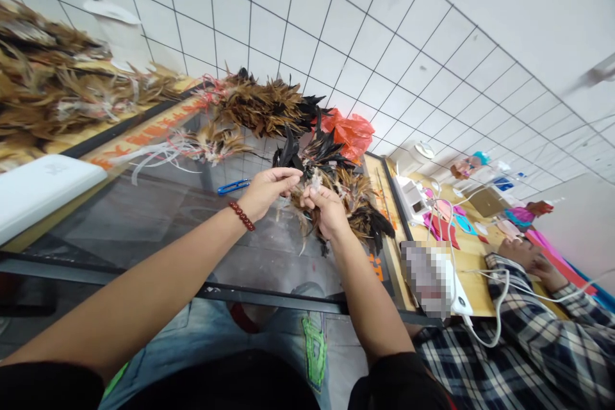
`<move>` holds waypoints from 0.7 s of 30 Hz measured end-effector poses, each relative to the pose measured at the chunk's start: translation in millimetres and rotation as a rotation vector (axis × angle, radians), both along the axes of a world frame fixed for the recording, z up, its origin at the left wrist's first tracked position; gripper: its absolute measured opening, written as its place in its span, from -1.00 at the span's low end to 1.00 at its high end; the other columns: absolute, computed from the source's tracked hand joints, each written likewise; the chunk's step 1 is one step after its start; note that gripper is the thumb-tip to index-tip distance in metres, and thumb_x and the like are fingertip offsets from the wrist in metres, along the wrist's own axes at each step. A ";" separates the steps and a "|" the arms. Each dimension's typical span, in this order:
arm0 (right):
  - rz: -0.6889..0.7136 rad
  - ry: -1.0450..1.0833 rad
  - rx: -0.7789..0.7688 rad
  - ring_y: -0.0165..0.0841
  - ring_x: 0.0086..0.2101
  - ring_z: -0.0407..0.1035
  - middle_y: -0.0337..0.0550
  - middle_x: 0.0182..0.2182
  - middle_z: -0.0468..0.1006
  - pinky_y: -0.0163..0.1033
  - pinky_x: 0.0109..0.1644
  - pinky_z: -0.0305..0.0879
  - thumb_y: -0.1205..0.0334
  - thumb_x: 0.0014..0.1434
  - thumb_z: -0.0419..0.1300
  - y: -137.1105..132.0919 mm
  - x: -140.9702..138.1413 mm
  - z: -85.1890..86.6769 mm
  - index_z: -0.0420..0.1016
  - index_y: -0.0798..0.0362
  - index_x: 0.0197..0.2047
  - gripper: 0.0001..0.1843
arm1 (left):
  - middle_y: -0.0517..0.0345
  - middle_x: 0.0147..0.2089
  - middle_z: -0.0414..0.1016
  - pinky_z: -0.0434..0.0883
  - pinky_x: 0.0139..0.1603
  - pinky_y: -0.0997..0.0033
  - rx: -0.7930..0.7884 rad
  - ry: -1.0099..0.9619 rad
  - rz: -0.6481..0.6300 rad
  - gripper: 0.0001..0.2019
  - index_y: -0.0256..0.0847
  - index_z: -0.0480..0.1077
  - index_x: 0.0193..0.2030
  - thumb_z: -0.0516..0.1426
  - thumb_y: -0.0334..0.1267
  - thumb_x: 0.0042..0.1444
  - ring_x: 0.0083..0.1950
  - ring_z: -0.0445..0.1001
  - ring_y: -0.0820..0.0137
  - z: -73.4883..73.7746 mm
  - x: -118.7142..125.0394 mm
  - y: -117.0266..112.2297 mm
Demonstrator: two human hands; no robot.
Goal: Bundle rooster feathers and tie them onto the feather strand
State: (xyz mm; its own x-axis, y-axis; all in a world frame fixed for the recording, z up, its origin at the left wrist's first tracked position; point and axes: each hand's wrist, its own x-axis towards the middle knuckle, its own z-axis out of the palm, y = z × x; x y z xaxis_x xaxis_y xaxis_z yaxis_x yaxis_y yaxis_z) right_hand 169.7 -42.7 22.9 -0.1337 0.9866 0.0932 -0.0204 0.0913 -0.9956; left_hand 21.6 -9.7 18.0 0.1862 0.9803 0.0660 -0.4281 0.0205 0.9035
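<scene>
My left hand (271,191), with a beaded bracelet (241,216) on its wrist, is pinched over the dark glass tabletop (168,211). Whatever lies between those fingertips is too small to make out. Close beside it, my right hand (327,210) is closed, thumb against fingers, on a feather (316,178) with a whitish fluffy base. Under and behind both hands lies a loose pile of brown and black feathers (358,195). Blue thread snips (234,186) lie just left of my left hand.
A brown feather bundle (264,102) and a red plastic bag (348,131) lie along the tiled wall. White strips (163,154) trail from another bundle. More feathers (43,90) and a white case (48,189) stand left. At right, a co-worker's plaid sleeve (533,314) is near white cables.
</scene>
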 end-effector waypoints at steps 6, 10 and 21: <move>0.158 0.159 -0.102 -0.46 -0.54 0.14 -0.36 -0.67 0.23 -0.28 -0.29 0.19 -0.07 -0.05 0.29 -8.4 -9.2 4.6 0.43 0.06 -0.46 -0.66 | 0.14 -0.56 0.42 0.36 -0.56 0.49 0.006 -0.022 -0.244 -0.60 -0.34 0.58 -0.27 0.37 -0.03 -0.15 -0.54 0.40 0.46 2.1 3.0 -8.2; 0.182 0.119 -0.126 -0.44 -0.53 0.22 -0.37 -0.70 0.22 -0.26 -0.28 0.19 -0.10 -0.06 0.29 -7.4 -8.2 1.5 0.45 0.07 -0.48 -0.63 | 0.21 -0.60 0.34 0.35 -0.57 0.53 -0.010 -0.010 -0.333 -0.61 -0.36 0.57 -0.21 0.35 -0.08 -0.10 -0.55 0.40 0.47 2.2 2.2 -10.2; 0.136 0.204 -0.204 -0.48 -0.51 0.25 -0.37 -0.67 0.24 -0.37 -0.44 0.06 -0.09 -0.05 0.32 -9.0 -15.3 -1.0 0.44 0.08 -0.42 -0.62 | 0.25 -0.63 0.30 0.39 -0.59 0.47 -0.049 -0.125 -0.354 -0.63 -0.37 0.53 -0.26 0.34 -0.06 -0.07 -0.61 0.38 0.47 -0.9 -0.9 -7.1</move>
